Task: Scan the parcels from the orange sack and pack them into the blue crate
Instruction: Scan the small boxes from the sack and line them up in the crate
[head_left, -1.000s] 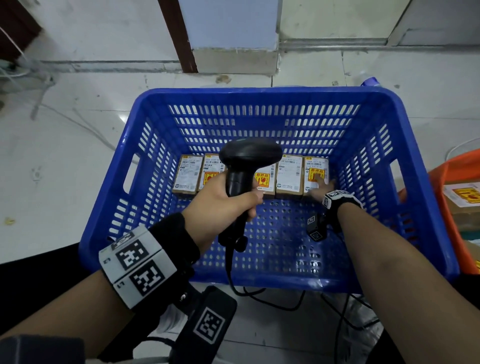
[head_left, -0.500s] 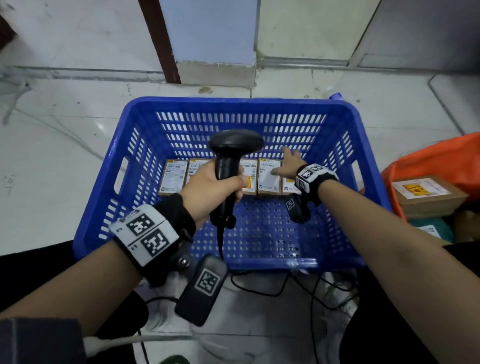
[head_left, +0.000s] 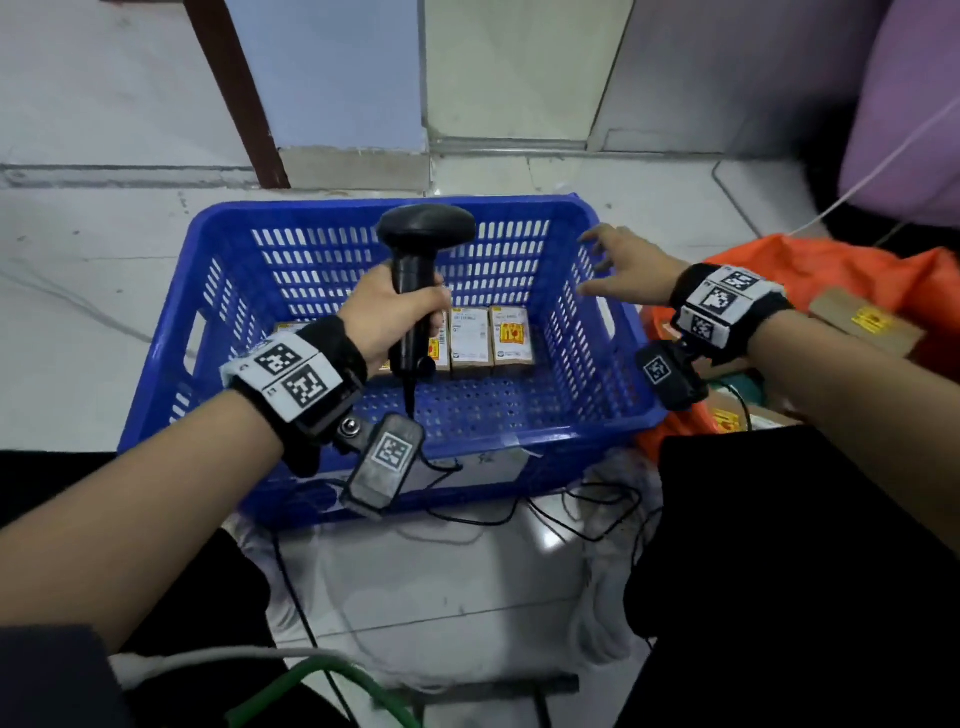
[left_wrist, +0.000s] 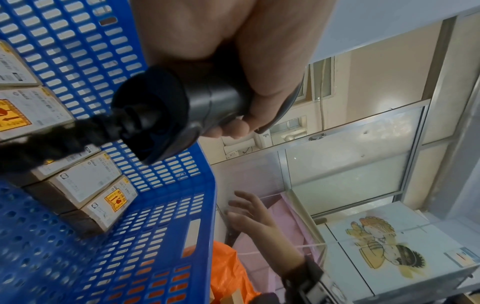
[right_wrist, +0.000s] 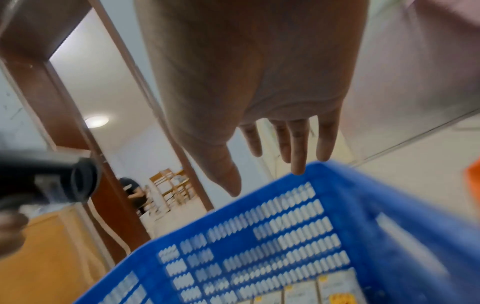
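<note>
Head view: right hand (head_left: 626, 270) has come up out of the blue crate (head_left: 363, 499) since 0.5 s ago, when it was down on the row of parcels (head_left: 491, 338); now it hangs over the crate's right rim, fingers spread, holding nothing. So prob. the last parcel is placed and the next step is a reach to the orange sack (head_left: 852, 270), which lies just right of the crate w/ a cardboard parcel (head_left: 865, 319) showing in it. Left hand (head_left: 387, 317) grips the black barcode scanner (head_left: 418, 270) by the handle, head upright over the crate, same as before. Parcels sit side by side along the crate's far wall on the floor of the crate; white shipping labels and yellow stickers w/ red marks, text too small to read. Left wrist view: fingers curled round the scanner handle (left_wrist: 182, 111), cable trailing from its base; parcels (left_wrist: 85, 189) packed tight in a row, yellow sticker w/ red symbols and arrows, looks like a fragile/this-way-up mark, print not legible; right hand (left_wrist: 249, 214) open beyond the crate wall. Right wrist view: blurred w/ motion; fingers (right_wrist: 298, 148) straight and apart above the crate rim (right_wrist: 337, 174), nothing in the palm; label tops at the bottom edge unreadable.
</note>
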